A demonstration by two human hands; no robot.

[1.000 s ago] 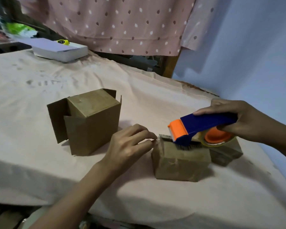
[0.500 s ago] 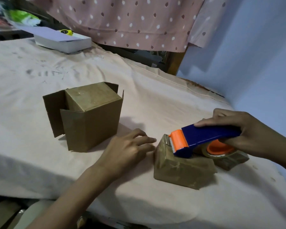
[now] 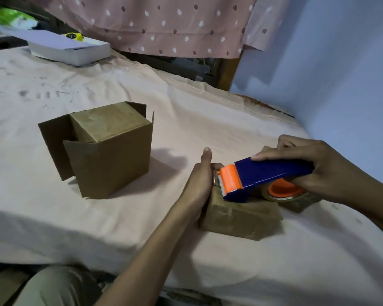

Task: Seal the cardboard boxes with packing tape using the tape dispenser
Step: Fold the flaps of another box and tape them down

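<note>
No text, label, brand or number can be read anywhere in the head view. The yellow object (image 3: 74, 36) on the white box (image 3: 75, 51) has a dark round face, but it is too small and blurred to make out any mark. The faint dark smudges (image 3: 37, 93) on the cloth at the left are stains or scribbles, not legible letters. The tape dispenser (image 3: 259, 175) and both cardboard boxes (image 3: 111, 151) show plain surfaces.
</note>
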